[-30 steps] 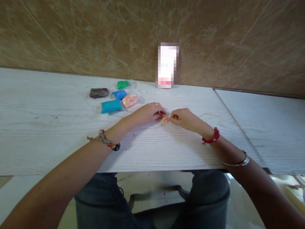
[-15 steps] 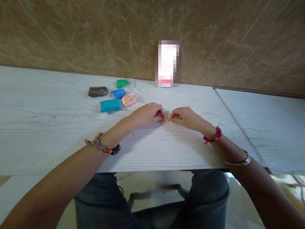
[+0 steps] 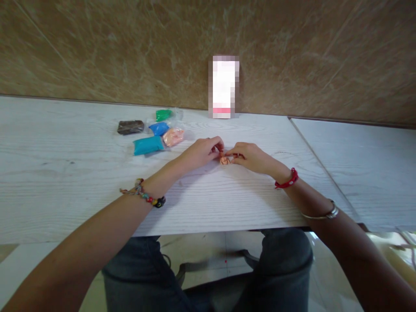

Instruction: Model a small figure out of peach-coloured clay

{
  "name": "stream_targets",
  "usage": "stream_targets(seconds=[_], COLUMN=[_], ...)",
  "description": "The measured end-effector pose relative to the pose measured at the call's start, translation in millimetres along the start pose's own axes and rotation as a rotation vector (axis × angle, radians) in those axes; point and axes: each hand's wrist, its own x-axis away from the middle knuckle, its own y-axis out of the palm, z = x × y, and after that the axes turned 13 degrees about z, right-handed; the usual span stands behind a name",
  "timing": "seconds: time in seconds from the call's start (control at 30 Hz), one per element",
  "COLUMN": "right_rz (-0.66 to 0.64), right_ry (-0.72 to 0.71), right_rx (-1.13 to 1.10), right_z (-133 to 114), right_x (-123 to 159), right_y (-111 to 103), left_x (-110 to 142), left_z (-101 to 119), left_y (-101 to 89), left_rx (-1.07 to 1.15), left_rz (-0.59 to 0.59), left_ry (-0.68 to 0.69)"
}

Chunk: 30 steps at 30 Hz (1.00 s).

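The clump (image 3: 224, 160) sat on the table (image 3: 211, 203) between the fingertips of the left hand (image 3: 208, 150) and right hand (image 3: 251, 157), flanked probably to steady so small a piece. The right thumb and forefinger stood narrowly apart beside it; whether either hand pinched it, I could not tell. Packets (image 3: 159, 128) lay left beyond the grip, seemingly to leave working room.

the orange lump (image 3: 225, 160) looks matt and doughy, the teal packet (image 3: 148, 145) smooth plastic, the bangle (image 3: 333, 211) shiny metal.
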Motion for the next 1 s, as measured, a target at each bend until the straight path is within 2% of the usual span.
stream_targets(seconds=[0.1, 0.27, 0.4, 0.43, 0.63, 0.7, 0.8, 1.0], right_rz=[0.001, 0.024, 0.048, 0.052, 0.071, 0.074, 0.066, 0.056], right_ry=[-0.013, 0.068, 0.124, 0.129, 0.072, 0.074, 0.074, 0.069], right_rx=[-0.008, 0.028, 0.022, 0.018, -0.030, -0.017, 0.007, 0.012], right_z=[-0.3, -1.5, -1.9, -2.0, 0.1, 0.8, 0.3, -2.9], right_x=[-0.3, -1.2, -1.2, -1.0, 0.4, 0.5, 0.5, 0.8], right_y=[-0.4, 1.6, 2.0, 1.9, 5.8, 7.8, 8.7, 6.5], left_x=[-2.4, -2.7, 0.1, 1.1, 8.7, 11.6, 14.2, 13.4], left_z=[-0.6, -6.4, -4.5, -2.3, 19.9, 26.2, 28.7, 17.9], left_y=[3.2, 4.4, -4.6, -8.0, -26.5, -29.8, -31.2, -28.9], left_rx=[0.002, 0.015, -0.129, -0.181, -0.380, -0.430, -0.542, -0.605], left_rz=[0.044, 0.020, 0.048, 0.021, -0.130, -0.200, -0.242, -0.291], left_ry=[-0.013, -0.014, -0.027, -0.019, 0.226, 0.333, 0.461, 0.508])
